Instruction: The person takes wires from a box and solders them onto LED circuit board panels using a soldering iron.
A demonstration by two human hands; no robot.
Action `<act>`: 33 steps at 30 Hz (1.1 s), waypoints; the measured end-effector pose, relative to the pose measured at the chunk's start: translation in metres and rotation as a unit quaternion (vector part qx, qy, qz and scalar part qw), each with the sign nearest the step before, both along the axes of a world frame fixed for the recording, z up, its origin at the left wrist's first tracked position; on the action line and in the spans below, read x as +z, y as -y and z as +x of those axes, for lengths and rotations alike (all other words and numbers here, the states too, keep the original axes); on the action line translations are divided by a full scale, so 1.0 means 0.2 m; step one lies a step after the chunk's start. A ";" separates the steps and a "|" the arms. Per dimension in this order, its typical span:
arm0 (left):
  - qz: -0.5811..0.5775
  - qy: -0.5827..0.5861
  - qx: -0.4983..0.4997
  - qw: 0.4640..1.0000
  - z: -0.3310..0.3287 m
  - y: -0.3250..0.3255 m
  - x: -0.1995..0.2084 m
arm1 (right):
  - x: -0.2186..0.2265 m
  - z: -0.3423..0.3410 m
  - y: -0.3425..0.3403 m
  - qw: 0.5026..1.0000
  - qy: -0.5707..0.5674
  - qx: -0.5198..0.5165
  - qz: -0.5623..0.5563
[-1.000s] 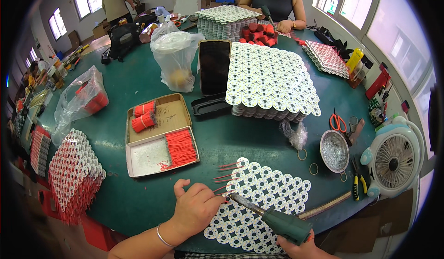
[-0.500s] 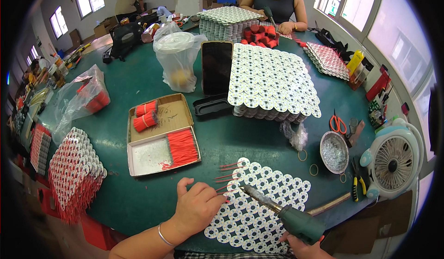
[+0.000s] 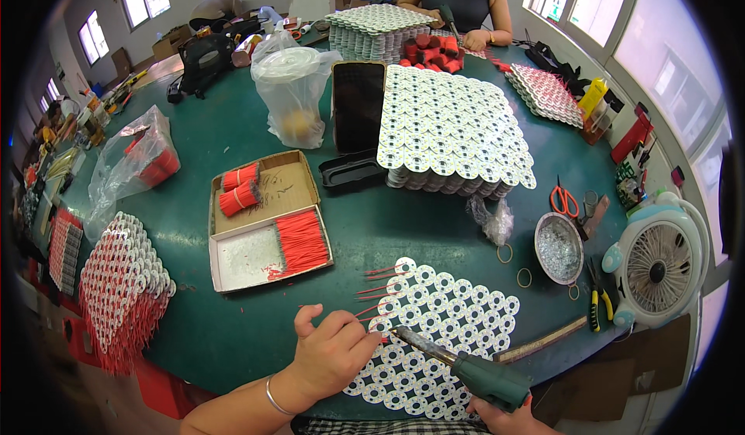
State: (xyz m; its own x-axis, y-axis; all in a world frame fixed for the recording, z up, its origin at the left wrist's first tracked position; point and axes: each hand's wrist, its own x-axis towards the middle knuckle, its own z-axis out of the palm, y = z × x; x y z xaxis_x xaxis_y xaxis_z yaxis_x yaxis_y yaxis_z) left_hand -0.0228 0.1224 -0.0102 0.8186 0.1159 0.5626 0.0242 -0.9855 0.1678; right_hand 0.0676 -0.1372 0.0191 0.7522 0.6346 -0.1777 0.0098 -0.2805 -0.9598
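Left hand: narrow, fingertips [image 3: 375,343] bunched at the sheet's left edge; the left hand [image 3: 330,357] hides whether a wire is pinched there, so I cannot tell.
Right hand: closed round the handle of a green soldering tool [image 3: 490,381], the right hand [image 3: 500,416] sitting near the sheet's lower right corner.
Tool tip: ahead and left of the right hand, just beside the left fingertips; a shallow, steady slant would probably suit best, with the hot barrel well away from the fingers.
Board sheet [image 3: 450,306]: flat on the tabletop [image 3: 240,338], right of the left hand and beneath the tool; best judged held from sliding while the tip presses.
Red wires [image 3: 377,289]: a row along the sheet's left edge, just beyond the left hand, ends pointing left; each should probably lie straight and apart from its neighbour, motionless until the joint sets.
Wire tray [image 3: 247,258]: beyond and left of the left hand, loose red wires piled at its right side, within easy reach.
Metal bowl [image 3: 541,242]: beyond and right of the right hand, clear of the tool's path.
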 end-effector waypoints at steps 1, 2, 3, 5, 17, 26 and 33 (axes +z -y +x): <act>-0.003 0.000 0.000 1.000 0.00 0.00 0.00 | 0.00 0.00 0.00 1.000 0.006 -0.004 0.000; -0.006 0.001 0.001 1.000 0.00 0.00 -0.01 | -0.01 0.00 0.00 1.000 0.006 -0.005 0.000; -0.006 0.000 0.001 1.000 0.00 0.00 -0.01 | -0.02 0.01 0.00 1.000 0.028 0.011 -0.007; -0.004 -0.005 0.002 1.000 0.00 0.00 0.00 | -0.03 0.01 0.01 0.998 0.051 0.026 -0.015; 0.005 -0.025 0.002 1.000 0.00 0.01 0.01 | -0.07 0.03 0.00 0.950 0.290 0.111 0.018; -0.074 -0.023 0.011 0.997 -0.02 -0.01 0.09 | 0.02 0.02 0.02 0.992 -0.064 -0.037 0.105; -0.031 -0.069 0.023 0.997 -0.09 -0.01 0.07 | -0.02 -0.01 0.07 0.995 -0.090 0.009 0.047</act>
State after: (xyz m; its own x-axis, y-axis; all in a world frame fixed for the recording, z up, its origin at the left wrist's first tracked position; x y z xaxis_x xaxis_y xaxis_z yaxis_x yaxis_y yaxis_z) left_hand -0.0399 0.1247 0.0030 0.8806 0.1863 0.4357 0.0963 -0.9707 0.2203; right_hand 0.0659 -0.1510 0.0153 0.7025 0.6674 -0.2471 -0.1604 -0.1898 -0.9686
